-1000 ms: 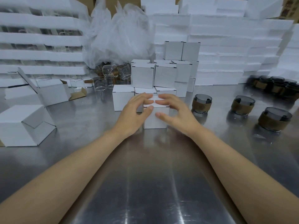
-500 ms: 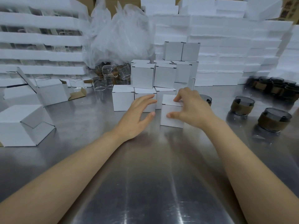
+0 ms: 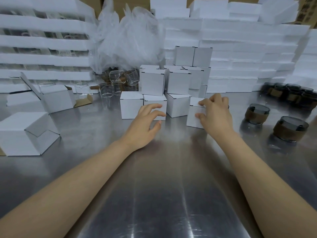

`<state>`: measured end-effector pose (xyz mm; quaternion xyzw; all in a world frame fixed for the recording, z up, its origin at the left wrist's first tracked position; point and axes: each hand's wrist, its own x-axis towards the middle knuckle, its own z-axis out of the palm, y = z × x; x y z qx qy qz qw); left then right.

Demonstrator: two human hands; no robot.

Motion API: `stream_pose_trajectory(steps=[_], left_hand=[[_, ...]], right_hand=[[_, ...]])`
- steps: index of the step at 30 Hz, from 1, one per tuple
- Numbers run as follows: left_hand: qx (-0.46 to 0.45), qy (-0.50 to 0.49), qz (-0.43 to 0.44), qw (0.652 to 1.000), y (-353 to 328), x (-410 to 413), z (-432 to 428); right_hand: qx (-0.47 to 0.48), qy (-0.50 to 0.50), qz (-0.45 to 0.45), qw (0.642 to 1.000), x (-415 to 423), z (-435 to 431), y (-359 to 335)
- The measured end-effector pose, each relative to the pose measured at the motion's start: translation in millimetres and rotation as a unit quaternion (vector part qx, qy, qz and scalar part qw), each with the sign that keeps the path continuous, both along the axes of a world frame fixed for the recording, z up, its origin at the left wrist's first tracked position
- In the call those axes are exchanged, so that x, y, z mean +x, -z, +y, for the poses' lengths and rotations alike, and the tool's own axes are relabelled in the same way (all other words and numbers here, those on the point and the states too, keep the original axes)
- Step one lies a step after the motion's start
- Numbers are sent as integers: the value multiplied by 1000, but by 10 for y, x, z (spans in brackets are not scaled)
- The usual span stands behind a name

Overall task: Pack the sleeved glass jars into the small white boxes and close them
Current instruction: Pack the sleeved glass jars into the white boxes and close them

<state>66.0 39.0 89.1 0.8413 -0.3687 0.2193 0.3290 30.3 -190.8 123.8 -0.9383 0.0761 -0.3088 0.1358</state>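
Note:
My right hand grips a closed small white box that rests on the steel table, at the right end of a pile of closed white boxes. Fingers lie over its top and front right side. My left hand hovers in front of the pile with fingers apart, holding nothing. Two dark glass jars with brown sleeves stand to the right, and several more sit at the far right back.
Larger white boxes and an open-flapped one sit at the left. Clear glass beakers and crumpled plastic wrap lie behind the pile. Stacked white foam slabs wall off the back.
My right hand has slid the closed box from the table's middle to the right end of the pile. My left hand has let go of it and stayed near the middle.

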Motion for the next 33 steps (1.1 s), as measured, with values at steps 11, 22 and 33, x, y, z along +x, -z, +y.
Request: stream_pose_trajectory(steps=[11,22,33], left_hand=[[48,-95,1,994,21,22,-11],[41,-209,38,976,45,59,1],[87,-173,57,979,70,106,-1]], right_hand=[[-20,95,40,994,-15,61,-1],[120,-97,25,988,168,-108,250],[119,-79,104,984,206,-29,335]])
